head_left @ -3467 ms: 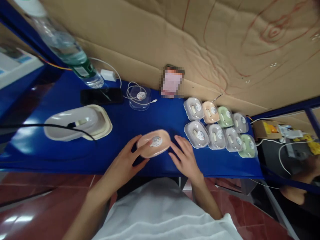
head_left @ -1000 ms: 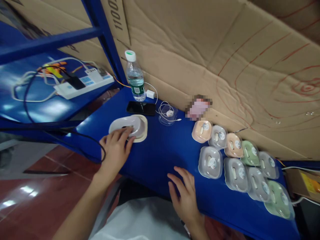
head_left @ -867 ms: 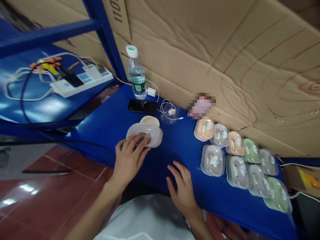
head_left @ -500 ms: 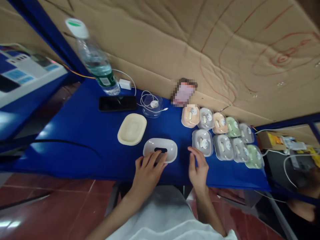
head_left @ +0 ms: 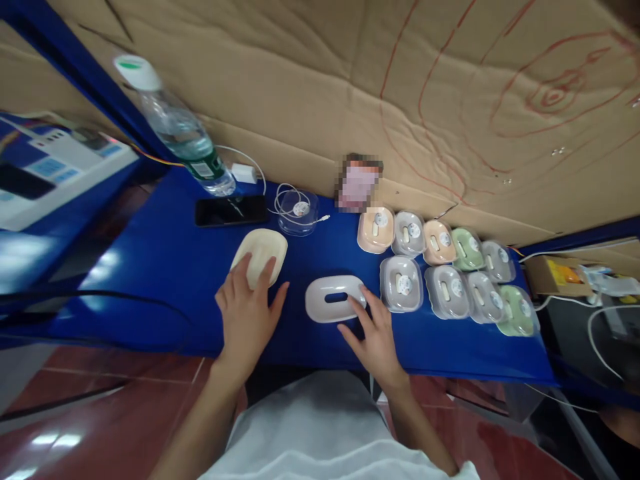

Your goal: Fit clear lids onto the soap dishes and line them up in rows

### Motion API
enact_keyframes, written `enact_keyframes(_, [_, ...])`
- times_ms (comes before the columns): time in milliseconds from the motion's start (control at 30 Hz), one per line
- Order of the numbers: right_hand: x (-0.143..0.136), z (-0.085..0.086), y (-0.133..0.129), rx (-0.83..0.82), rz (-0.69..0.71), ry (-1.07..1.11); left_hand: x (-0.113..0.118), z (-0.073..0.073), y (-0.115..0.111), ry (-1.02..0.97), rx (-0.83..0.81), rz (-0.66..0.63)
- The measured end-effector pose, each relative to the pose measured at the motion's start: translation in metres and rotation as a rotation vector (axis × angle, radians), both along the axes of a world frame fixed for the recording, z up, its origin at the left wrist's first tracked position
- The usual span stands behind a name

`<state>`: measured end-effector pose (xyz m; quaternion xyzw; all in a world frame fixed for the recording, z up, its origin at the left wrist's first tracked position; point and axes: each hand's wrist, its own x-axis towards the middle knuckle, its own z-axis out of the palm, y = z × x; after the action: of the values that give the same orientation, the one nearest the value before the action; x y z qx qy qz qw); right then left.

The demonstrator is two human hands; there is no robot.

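A cream, rounded shallow dish [head_left: 270, 245] lies on the blue table. My left hand [head_left: 249, 310] is over its near side with the fingers spread; whether the fingertips touch it I cannot tell. To its right lies a white oval dish with a dark slot in its middle [head_left: 320, 301]. The fingers of my right hand [head_left: 373, 327] reach over the right end of that white dish, apart and not closed round it. Just right of this hand is a grey lidded plastic container [head_left: 395, 293].
More clear-lidded containers [head_left: 445, 293] in peach, grey and green stand in two rows at the right. Behind are a water bottle [head_left: 195, 150], a black phone [head_left: 230, 211] and a coiled white cable on a clear lid [head_left: 296, 225]. A cardboard wall [head_left: 290, 100] borders the back.
My left hand has left the white dish and moved left to the cream dish. My right hand has come left to the white dish, which now sits slightly farther right.
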<state>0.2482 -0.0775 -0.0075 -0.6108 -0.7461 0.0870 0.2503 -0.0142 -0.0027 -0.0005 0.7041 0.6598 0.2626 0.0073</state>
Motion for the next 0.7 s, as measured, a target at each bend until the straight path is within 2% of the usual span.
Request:
enact_keyframes(100, [0.000, -0.005, 0.006, -0.003, 0.030, -0.014, -0.013, -0.005, 0.012, 0.013, -0.063, 0.035])
enact_keyframes(200, [0.000, -0.007, 0.011, 0.002, 0.063, -0.029, -0.022, -0.008, 0.013, -0.066, -0.050, 0.017])
enact_keyframes(467, [0.004, -0.012, 0.016, 0.061, 0.078, -0.035, -0.032, -0.004, -0.008, -0.336, 0.005, -0.040])
enact_keyframes(567, [0.002, -0.012, 0.015, 0.034, 0.081, 0.016, -0.026, -0.001, -0.018, -0.386, 0.027, -0.147])
enact_keyframes(700, [-0.001, -0.010, 0.013, 0.038, -0.013, 0.124, -0.007, -0.001, -0.025, -0.302, 0.089, -0.464])
